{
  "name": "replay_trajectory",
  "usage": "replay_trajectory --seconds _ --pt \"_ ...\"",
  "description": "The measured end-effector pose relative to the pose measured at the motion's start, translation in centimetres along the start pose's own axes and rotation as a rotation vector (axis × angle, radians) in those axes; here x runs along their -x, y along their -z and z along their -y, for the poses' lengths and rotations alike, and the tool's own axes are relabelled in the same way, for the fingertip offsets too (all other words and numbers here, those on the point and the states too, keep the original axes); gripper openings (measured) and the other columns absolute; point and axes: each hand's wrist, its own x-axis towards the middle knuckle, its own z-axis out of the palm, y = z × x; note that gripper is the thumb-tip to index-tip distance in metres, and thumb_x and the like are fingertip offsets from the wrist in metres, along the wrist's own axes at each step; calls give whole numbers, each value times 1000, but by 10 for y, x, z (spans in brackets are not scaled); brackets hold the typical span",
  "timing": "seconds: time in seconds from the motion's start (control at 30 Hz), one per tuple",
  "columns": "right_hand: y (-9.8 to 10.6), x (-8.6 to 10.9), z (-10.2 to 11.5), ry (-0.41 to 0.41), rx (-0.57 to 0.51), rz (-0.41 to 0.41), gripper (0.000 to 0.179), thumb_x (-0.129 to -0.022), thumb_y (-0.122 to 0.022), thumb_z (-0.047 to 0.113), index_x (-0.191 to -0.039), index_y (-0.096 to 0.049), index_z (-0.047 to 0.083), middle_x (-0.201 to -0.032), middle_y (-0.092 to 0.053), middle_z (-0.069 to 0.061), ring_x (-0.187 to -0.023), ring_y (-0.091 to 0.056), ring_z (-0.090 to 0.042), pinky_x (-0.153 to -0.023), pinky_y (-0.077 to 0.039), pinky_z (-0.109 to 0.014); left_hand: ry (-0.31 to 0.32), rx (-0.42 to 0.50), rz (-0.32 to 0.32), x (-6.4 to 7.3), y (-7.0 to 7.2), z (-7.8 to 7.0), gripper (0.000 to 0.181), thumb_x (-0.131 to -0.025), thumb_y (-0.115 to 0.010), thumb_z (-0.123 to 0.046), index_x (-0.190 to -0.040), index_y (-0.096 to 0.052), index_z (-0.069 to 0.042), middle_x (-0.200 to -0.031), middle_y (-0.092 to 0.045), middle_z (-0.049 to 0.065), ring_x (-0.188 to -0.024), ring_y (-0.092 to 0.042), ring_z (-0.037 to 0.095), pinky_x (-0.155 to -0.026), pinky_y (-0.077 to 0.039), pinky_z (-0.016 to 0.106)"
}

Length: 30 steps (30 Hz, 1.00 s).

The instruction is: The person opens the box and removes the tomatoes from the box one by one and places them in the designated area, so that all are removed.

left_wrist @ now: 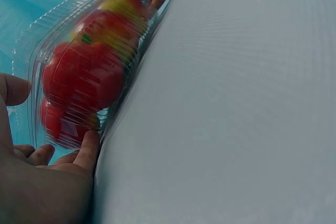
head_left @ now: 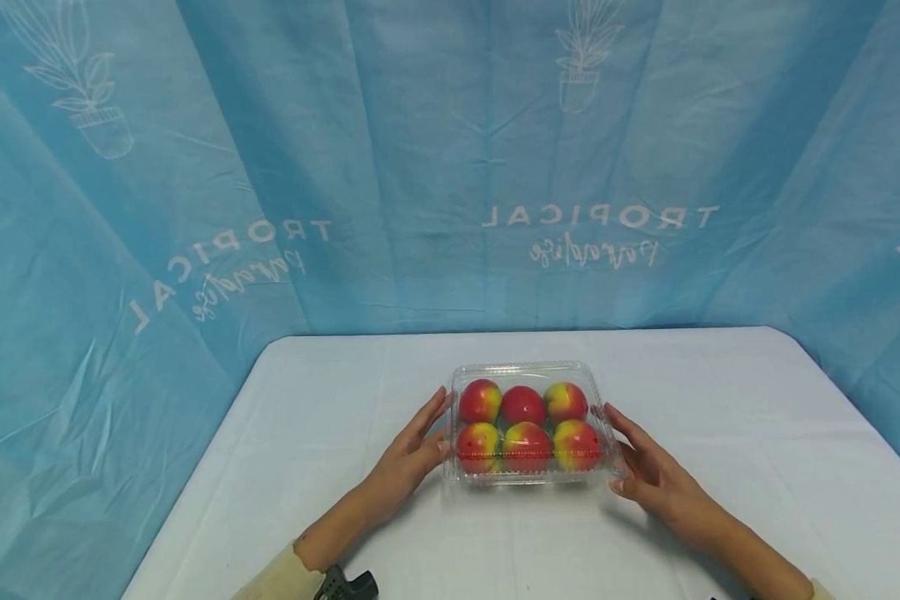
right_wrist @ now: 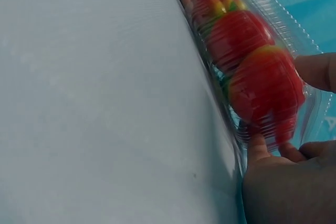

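A clear plastic clamshell box (head_left: 525,368) with its lid down holds several red-and-yellow apples (head_left: 523,406) in two rows. My left hand (head_left: 401,475) grips the box by its left end. In the left wrist view the thumb (left_wrist: 17,89) lies against the rim and the fingers reach under the lower edge. At the opposite end my right hand (head_left: 663,487) holds the box in the same way, its thumb (right_wrist: 316,72) at the rim and fingertips (right_wrist: 257,145) low on the ribbed wall. Some fingertips are hidden behind the box.
The box is over the middle of a table covered with a white cloth (head_left: 307,433). Behind the table and along both sides hangs a blue printed curtain (head_left: 435,167). A dark strap with a device (head_left: 345,583) sits at the left wrist.
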Motion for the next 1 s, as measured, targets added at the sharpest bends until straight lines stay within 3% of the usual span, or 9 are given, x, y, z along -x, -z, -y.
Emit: replay_trajectory --seconds 0.1,0.2,0.43,0.63,0.8,0.9,1.0 --pt "-1 0 2 -43 17 -9 87 -106 -58 5 -172 -6 26 -178 10 -11 -163 -12 -27 -110 -42 -15 3 1 -7 0 0 -2 77 -109 -57 -21 -171 -14 -33 -177 -17 -5 -161 -22 36 -124 -34 52" --pt "-2 0 4 -66 12 11 86 -107 -56 9 -172 -3 28 -177 15 -11 -158 9 -54 -107 -41 -13 3 -3 -13 1 0 -2 76 -109 -58 -20 -171 -16 -33 -176 -18 -5 -160 -24 37 -124 -36 49" --pt "-4 1 3 -58 53 17 86 -109 -55 10 -172 0 29 -177 16 -13 -157 9 -56 -107 -38 -10 -1 -6 -11 1 1 1 76 -109 -57 -18 -172 -16 -27 -177 -18 0 -160 -27 36 -122 -39 42" --pt "-6 1 -1 -14 66 21 89 -109 -57 5 -172 1 29 -176 14 -15 -155 7 -58 -109 -41 -13 -11 22 -10 1 1 1 77 -107 -58 -13 -171 -17 -25 -177 -18 2 -159 -27 37 -123 -37 45" --pt "-8 2 -3 11 89 -9 86 -109 -57 6 -172 -3 26 -177 10 -14 -158 0 -50 -110 -40 -13 -7 39 -8 1 0 1 78 -106 -60 -13 -171 -18 -23 -177 -18 2 -159 -27 37 -124 -36 46" --pt "-10 2 -3 33 118 -27 82 -110 -55 7 -172 -6 25 -178 8 -14 -161 -8 -21 -112 -34 -10 -12 45 -9 1 0 1 78 -106 -60 -13 -171 -18 -22 -177 -18 3 -159 -28 38 -124 -37 44" --pt "-14 2 -2 47 143 -35 78 -111 -51 8 -172 -6 25 -178 8 -13 -153 -11 10 -113 -26 -5 -22 41 -12 1 0 2 78 -107 -60 -12 -171 -18 -20 -177 -19 5 -159 -28 38 -122 -39 40"
